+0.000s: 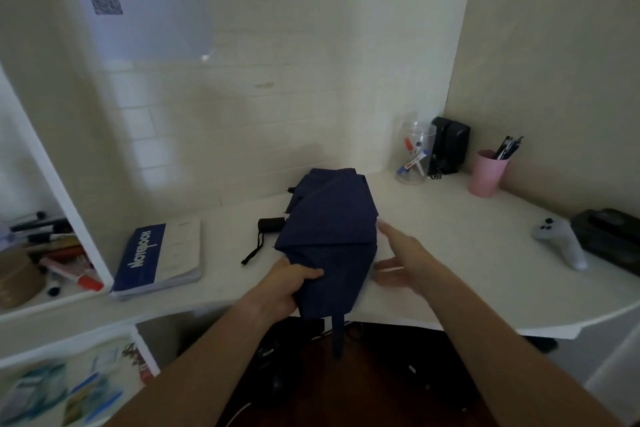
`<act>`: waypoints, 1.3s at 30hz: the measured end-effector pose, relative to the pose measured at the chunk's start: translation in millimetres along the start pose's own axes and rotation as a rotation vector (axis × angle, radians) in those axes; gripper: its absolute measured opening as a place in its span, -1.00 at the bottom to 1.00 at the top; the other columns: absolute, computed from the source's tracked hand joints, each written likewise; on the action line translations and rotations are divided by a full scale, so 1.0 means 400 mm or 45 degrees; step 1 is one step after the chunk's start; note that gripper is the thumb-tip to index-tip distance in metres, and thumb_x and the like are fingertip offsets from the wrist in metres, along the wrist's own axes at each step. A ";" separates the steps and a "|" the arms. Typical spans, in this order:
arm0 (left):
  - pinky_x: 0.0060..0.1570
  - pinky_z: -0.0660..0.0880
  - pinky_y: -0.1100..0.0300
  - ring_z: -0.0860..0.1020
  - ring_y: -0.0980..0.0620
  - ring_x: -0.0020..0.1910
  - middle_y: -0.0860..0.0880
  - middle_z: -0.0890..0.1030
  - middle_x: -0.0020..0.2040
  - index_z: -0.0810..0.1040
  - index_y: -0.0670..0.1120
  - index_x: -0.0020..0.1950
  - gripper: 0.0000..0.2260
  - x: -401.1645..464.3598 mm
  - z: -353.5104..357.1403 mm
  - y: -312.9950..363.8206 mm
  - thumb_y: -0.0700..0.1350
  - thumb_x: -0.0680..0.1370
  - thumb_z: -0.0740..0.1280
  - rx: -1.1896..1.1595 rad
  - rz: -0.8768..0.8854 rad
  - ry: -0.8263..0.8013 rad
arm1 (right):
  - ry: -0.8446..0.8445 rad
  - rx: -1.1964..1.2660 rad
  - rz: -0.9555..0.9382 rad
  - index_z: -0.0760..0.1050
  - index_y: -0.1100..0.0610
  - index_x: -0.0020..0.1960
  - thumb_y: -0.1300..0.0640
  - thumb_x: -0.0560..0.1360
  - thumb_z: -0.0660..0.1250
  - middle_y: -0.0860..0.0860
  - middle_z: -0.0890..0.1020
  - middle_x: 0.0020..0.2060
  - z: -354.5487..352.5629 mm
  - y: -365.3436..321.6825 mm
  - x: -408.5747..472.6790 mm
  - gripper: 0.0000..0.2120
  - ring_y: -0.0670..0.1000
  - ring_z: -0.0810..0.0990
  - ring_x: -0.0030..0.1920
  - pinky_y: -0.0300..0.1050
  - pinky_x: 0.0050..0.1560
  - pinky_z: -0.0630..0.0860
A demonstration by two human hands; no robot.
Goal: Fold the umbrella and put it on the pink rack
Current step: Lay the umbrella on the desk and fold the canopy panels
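My left hand (289, 282) grips the near end of the navy umbrella (329, 236), thumb curled over the fabric. The umbrella lies collapsed on the white worktop (450, 253), its canopy loose and baggy, its strap (337, 336) hanging over the front edge. My right hand (398, 260) is spread wide, fingers straight, just beside the canopy's right edge. A black handle (271, 224) with a wrist cord shows at the umbrella's left, near a blue notebook (157, 258).
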State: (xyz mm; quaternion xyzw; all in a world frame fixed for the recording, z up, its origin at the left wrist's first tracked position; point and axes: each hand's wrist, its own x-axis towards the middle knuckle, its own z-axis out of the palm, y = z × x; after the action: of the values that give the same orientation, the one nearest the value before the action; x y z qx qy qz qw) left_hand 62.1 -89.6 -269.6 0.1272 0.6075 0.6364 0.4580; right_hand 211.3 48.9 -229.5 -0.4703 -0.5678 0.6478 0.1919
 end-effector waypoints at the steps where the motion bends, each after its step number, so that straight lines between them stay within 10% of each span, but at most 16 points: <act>1: -0.19 0.63 0.06 0.66 -0.15 0.07 -0.14 0.70 0.13 0.59 -0.14 0.22 -0.68 0.014 -0.006 -0.001 -0.41 0.52 0.41 0.001 0.003 -0.017 | -0.120 0.082 0.100 0.36 0.07 0.22 -0.25 0.53 0.34 0.06 0.51 0.11 0.012 -0.028 0.021 -0.53 0.24 0.66 0.01 0.13 -0.01 0.65; 8: -0.12 0.67 0.00 0.68 -0.19 0.09 -0.17 0.73 0.10 0.62 -0.21 0.27 -0.58 0.164 -0.018 0.067 -0.49 0.45 0.42 0.064 0.059 -0.109 | 0.000 0.372 -0.107 0.50 0.29 0.22 0.41 0.37 0.49 0.26 0.64 0.18 0.156 -0.038 0.255 -0.56 0.25 0.65 0.07 0.20 0.10 0.63; 14: 0.13 0.63 0.01 0.66 -0.07 0.14 -0.06 0.69 0.19 0.55 -0.08 0.33 -0.58 0.200 -0.043 0.046 -0.30 0.50 0.49 0.115 0.158 0.006 | 0.042 0.339 -0.088 0.13 0.10 0.54 0.18 0.34 0.62 0.13 0.50 0.29 0.127 0.009 0.237 -0.06 0.13 0.60 0.07 0.01 -0.20 0.61; 18: -0.11 0.67 0.16 0.69 -0.07 0.07 -0.10 0.70 0.15 0.58 -0.16 0.27 -0.67 0.158 -0.059 0.014 -0.32 0.52 0.47 0.116 0.156 0.038 | 0.015 0.179 0.045 0.53 0.34 0.20 0.28 0.32 0.62 0.20 0.69 0.09 0.111 0.072 0.184 -0.49 0.17 0.71 -0.03 -0.07 -0.30 0.67; 24: -0.20 0.67 0.21 0.69 -0.04 -0.02 -0.12 0.70 0.07 0.59 -0.18 0.19 -0.68 0.083 -0.063 -0.004 -0.33 0.47 0.52 0.210 0.199 0.197 | 0.080 0.096 -0.043 0.60 0.29 0.03 0.31 0.40 0.56 0.15 0.72 -0.12 0.098 0.103 0.070 -0.76 0.09 0.72 -0.19 -0.21 -0.40 0.61; 29: -0.40 0.62 0.23 0.65 -0.08 -0.03 -0.23 0.63 0.12 0.41 -0.19 0.27 -0.48 0.032 -0.075 -0.022 -0.44 0.41 0.52 0.224 0.261 0.268 | -0.007 0.246 0.009 0.61 0.43 -0.03 0.35 0.36 0.58 0.29 0.72 -0.12 0.105 0.146 0.017 -0.74 0.16 0.74 -0.17 -0.10 -0.30 0.68; 35: -0.13 0.67 0.01 0.69 -0.10 -0.03 -0.18 0.67 0.03 0.25 0.03 0.29 -0.41 -0.002 -0.094 -0.027 -0.41 0.48 0.46 0.222 0.348 0.271 | -0.072 0.553 0.036 0.59 0.39 0.10 0.35 0.40 0.55 0.31 0.70 -0.02 0.107 0.136 0.024 -0.69 0.13 0.71 -0.15 -0.13 -0.28 0.65; 39: 0.00 0.67 0.05 0.67 -0.02 -0.04 -0.10 0.67 0.11 0.55 0.02 0.14 -0.70 0.010 -0.106 -0.036 -0.27 0.50 0.48 0.678 0.491 0.293 | 0.156 -0.215 -0.138 0.52 0.17 0.08 0.16 0.36 0.59 0.12 0.67 -0.10 0.086 0.145 0.046 -0.63 0.05 0.67 -0.20 -0.14 -0.31 0.56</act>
State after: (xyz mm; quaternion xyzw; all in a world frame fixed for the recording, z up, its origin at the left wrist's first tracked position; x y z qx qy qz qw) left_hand 35.6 -116.6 -293.9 0.2821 0.7646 0.5407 0.2084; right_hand 190.6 27.9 -292.8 -0.4922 -0.6322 0.5562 0.2206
